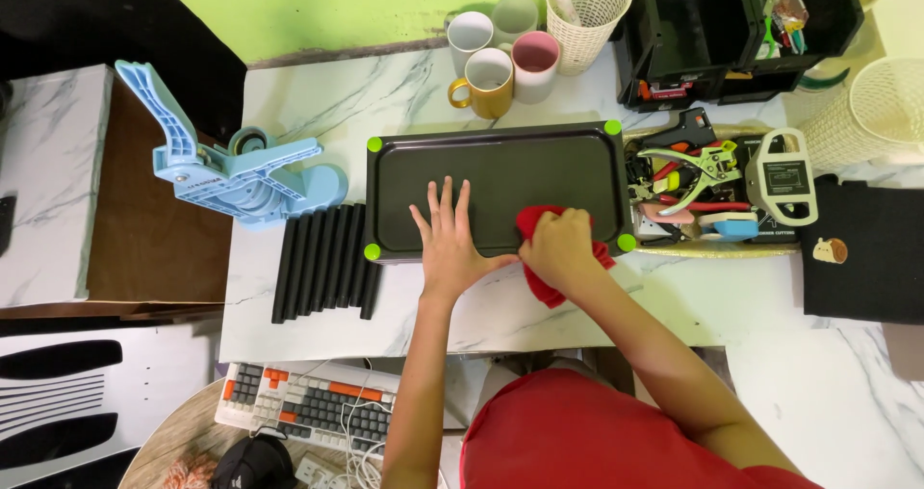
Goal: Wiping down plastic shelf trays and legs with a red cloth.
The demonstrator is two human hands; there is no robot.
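Note:
A black rectangular tray [539,157] with green corner caps lies on the white marble table [318,104]. My left hand [448,244] rests flat on the tray's near edge, fingers spread, holding nothing. My right hand [558,248] is closed on a red cloth [544,287] at the tray's near right part, pressed against the surface. Part of the cloth hangs over the tray's front edge.
Several mugs [489,80] stand behind the tray, beside a white mesh basket [589,8]. A light blue tape dispenser [226,167] and black ribbed tubes [322,263] lie to the left. A tool-filled tray [712,181] sits right, black bins [731,27] behind it. A keyboard [308,402] lies below.

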